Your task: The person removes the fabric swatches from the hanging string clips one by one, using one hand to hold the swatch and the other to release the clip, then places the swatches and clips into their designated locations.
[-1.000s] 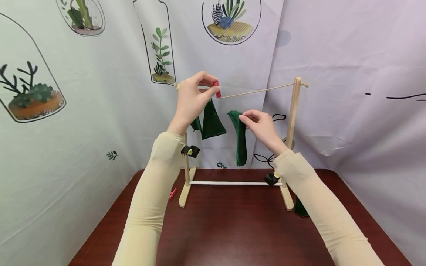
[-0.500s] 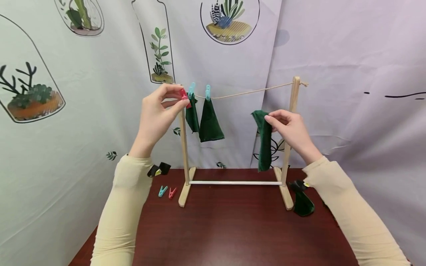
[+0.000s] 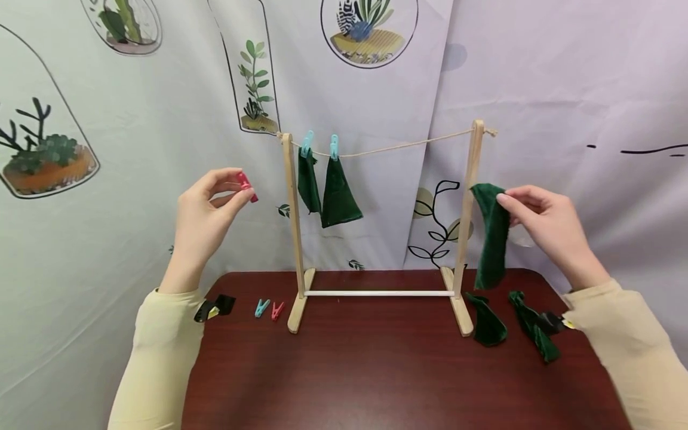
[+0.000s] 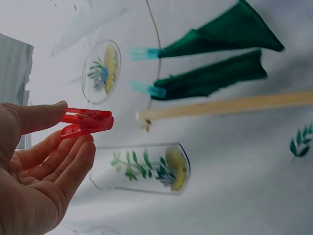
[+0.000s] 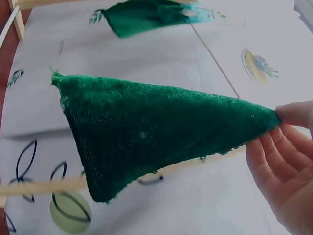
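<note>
Pinching, L/R hands (image 3: 201,227) (image 3: 553,230): 1 red peg (image 4: 95,122), 1 grn cloth (image 5: 146,127)

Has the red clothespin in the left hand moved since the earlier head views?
Yes, left and down: in the head view, the red clothespin has gone from right of the left wooden post to left of it.

Behind the glossy, rounded-cornered, dark reddish-brown table (image 3: 376,370) hangs a creased white fabric backdrop (image 3: 527,71) printed with green plants (image 3: 361,30).
</note>
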A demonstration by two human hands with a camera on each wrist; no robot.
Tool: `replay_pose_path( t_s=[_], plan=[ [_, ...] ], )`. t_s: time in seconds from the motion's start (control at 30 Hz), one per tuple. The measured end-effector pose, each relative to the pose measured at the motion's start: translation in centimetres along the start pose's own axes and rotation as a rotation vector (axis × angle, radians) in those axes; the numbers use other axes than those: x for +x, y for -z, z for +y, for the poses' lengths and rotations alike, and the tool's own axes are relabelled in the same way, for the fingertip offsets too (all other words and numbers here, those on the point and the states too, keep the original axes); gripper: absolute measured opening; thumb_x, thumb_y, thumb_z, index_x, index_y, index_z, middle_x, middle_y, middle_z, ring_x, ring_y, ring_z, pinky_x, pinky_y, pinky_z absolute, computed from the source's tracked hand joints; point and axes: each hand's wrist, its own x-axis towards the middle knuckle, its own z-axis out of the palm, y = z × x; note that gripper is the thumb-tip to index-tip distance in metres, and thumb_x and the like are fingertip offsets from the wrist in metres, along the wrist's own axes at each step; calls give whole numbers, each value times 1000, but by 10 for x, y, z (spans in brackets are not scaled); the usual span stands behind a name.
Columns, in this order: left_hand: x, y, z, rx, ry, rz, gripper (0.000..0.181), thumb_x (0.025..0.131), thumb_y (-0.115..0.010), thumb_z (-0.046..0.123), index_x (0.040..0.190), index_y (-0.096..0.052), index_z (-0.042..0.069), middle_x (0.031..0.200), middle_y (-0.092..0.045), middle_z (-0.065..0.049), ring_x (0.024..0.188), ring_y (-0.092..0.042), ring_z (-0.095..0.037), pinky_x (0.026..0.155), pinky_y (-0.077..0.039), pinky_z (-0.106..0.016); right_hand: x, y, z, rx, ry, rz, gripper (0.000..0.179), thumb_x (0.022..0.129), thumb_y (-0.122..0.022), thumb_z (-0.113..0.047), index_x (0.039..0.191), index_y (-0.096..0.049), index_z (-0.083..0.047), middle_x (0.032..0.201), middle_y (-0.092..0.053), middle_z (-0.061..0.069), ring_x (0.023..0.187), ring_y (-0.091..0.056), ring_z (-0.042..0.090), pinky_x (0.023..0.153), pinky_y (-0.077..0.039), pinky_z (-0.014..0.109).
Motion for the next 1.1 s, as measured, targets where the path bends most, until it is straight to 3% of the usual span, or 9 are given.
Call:
replay_pose_path(
  t_s=[0.27, 0.53, 0.8, 0.97, 1.1],
  plan=[
    [-19, 15, -24, 10, 68, 13, 39, 92, -76, 21, 128, -68, 8, 111, -69, -6, 96, -63, 0, 84, -52, -13, -24, 27, 21, -29, -66, 8, 26, 96, -70, -31, 112, -71, -11, 82, -70, -23, 68, -64, 5, 63, -47, 15],
    [-46, 14, -54, 70, 127, -17, 39, 93, -76, 23, 128, -67, 9, 112, -71, -8, 95, -62, 3, 81, -49, -8, -57, 26, 39, -90, -87, -45, 25, 98, -68, -32, 115, -70, -13, 86, -70, -17, 73, -63, 6, 66, -47, 15],
    [-73, 4, -77, 115, 201, -100, 45, 95, -72, 31, 132, -64, 7, 113, -70, -16, 99, -71, -33, 73, -47, -5, -91, 14, 62, -173, -101, -95, 26, 100, -65, -36, 113, -70, -15, 75, -69, 0, 66, -61, 12, 56, -40, 27],
    [-88, -1, -91, 133, 225, -125, 44, 95, -73, 30, 131, -65, 7, 111, -71, -18, 97, -72, -36, 71, -45, -5, -112, 7, 75, -166, -158, -139, 31, 101, -62, -37, 115, -69, -10, 73, -67, 3, 64, -63, 17, 54, -47, 27],
    [-103, -1, -104, 182, 256, -154, 46, 96, -71, 35, 131, -64, 6, 112, -71, -19, 100, -71, -37, 76, -55, -21, -129, 0, 84, -142, -209, -177, 35, 102, -61, -36, 116, -67, -4, 74, -67, 4, 62, -64, 18, 55, -53, 29]
  ],
)
